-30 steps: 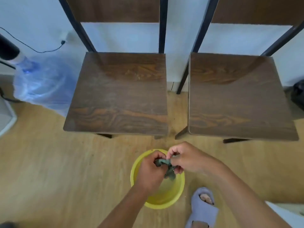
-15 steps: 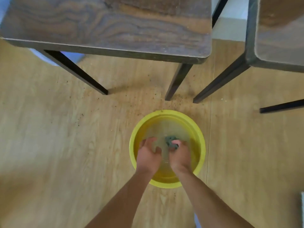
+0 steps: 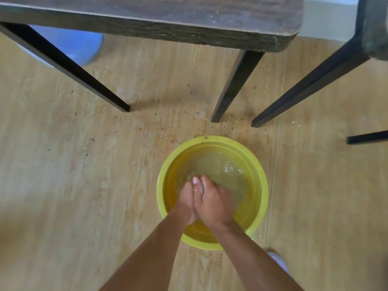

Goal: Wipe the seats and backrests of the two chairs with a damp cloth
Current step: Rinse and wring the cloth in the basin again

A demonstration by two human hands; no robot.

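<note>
**Op:** I'm starting at the grip. My left hand [image 3: 187, 203] and right hand [image 3: 214, 203] are pressed together, palm to palm, down in the basin [image 3: 257, 217]. Between them, near the fingertips, a thin grey sliver shows; I take it for the cloth [image 3: 202, 188]. The fingers are closed round it, but I can't tell how much of it either hand has.

**Obs:** So the cloth is inside the clasp, not floating loose?

**Op:** I think so. I see nothing else in the water [image 3: 228, 171], only ripples and glints beyond the knuckles. Almost all of the cloth is hidden.

**Obs:** How do you expect it to handle?

**Op:** Soft and limp, with no stiffness, and heavier than it looks while soaked. It will be slippery too, and it will drip. I'd bunch it into one wad in both fists and wring it over the basin, not pinch it by a corner. For wiping, I'd fold it flat under one palm.

**Obs:** And beyond the basin?

**Op:** It sits on the wood floor [image 3: 63, 185], which has grit scattered across it just beyond the rim. Farther on are the dark legs and front edge of the left chair [image 3: 147, 15], with the right chair [image 3: 373, 28] cut off at the frame's edge. Neither seat looks wet from here, so I judge the wiping is not yet begun.
</note>
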